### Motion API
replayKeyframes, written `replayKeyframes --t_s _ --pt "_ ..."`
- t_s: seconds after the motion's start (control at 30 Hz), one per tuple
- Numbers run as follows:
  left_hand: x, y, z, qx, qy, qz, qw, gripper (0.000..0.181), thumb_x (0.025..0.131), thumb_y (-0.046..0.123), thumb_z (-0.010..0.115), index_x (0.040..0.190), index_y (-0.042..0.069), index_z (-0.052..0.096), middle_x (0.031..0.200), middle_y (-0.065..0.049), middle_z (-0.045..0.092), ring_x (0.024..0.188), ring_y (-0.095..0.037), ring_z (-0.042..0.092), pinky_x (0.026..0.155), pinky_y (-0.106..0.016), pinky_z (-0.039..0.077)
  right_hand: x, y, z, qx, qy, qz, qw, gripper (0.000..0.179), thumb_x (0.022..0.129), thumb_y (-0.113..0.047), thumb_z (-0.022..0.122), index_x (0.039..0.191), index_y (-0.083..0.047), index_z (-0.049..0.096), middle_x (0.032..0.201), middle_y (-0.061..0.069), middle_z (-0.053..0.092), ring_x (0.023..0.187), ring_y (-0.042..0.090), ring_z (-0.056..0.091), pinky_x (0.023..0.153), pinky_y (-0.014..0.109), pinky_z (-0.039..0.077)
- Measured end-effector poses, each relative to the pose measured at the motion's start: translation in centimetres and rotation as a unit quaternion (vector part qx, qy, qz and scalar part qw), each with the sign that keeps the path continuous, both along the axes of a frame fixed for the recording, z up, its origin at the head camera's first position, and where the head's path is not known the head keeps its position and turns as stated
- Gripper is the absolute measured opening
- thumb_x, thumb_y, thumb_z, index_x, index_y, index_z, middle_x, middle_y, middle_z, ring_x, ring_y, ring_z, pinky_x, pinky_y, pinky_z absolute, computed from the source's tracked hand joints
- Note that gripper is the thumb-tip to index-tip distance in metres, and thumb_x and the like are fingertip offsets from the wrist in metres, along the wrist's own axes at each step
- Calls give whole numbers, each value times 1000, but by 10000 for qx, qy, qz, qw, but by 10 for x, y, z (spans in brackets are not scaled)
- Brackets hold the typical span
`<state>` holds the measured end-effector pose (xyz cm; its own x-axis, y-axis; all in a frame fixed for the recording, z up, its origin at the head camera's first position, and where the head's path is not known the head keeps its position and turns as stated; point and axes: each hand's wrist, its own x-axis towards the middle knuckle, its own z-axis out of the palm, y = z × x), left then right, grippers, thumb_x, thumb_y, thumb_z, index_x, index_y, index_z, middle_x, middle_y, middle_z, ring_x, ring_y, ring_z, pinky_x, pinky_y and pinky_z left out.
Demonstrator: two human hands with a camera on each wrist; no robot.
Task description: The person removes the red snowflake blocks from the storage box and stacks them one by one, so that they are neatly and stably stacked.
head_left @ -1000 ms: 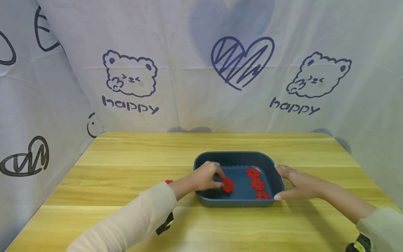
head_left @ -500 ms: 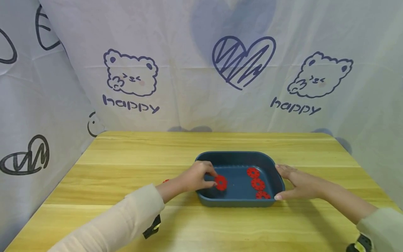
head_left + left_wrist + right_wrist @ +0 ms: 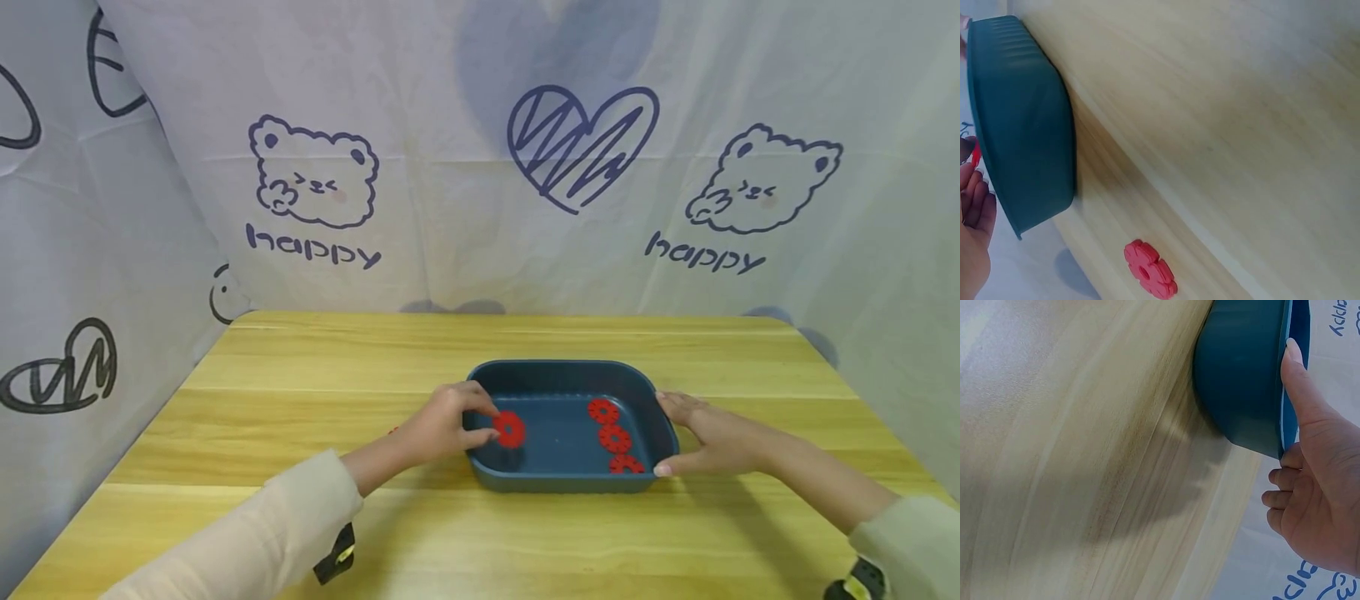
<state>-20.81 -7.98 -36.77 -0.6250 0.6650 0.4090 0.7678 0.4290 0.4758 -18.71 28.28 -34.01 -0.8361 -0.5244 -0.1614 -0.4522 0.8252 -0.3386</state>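
Pinches a red, round, notched plastic-looking disc [image 3: 515,437] between thumb and fingertips of the left hand [image 3: 442,423], over the left end of a dark blue-green rectangular basin [image 3: 558,483], farther left than a second ago. Keeps the right hand [image 3: 708,435] on the right rim as before, thumb and fingers spread wide. Same three matching red discs [image 3: 621,441] inside, along the right end. Outside, left of the basin: another red flower-shaped piece [image 3: 1155,271].
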Motion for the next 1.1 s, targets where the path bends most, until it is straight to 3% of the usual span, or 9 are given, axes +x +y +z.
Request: replayKeyframes --t_s 0.2,0.47,0.73,1.1 --pt "5 -13 1 480 67 408 9980 16 76 8 74 90 0 72 87 -7 66 81 -18 62 71 -24 54 -1 1 0 4 -23 -7 10000 105 74 -55 68 138 17 26 143 37 24 130 56 22 101 67 24" --pt "11 -38 -7 857 242 949 9915 17 72 6 77 87 0 72 86 -7 67 78 -23 63 72 -31 55 -1 2 -1 8 -7 -4 10000 105 74 -55 68 138 16 26 144 36 24 130 56 22 102 66 25" --pt "14 -57 -14 1076 541 1161 9859 19 70 3 79 86 -1 71 85 -7 67 76 -23 65 70 -31 57 -1 1 0 24 -34 -26 10000 105 74 -55 68 138 16 26 144 37 24 130 56 21 102 66 24" --pt "25 -83 -30 1320 510 1922 9711 18 68 -2 78 85 0 71 84 -5 68 77 -24 64 68 -34 56 -1 1 1 -30 12 47 10000 104 75 -53 69 137 17 27 143 37 25 130 56 22 102 66 25"
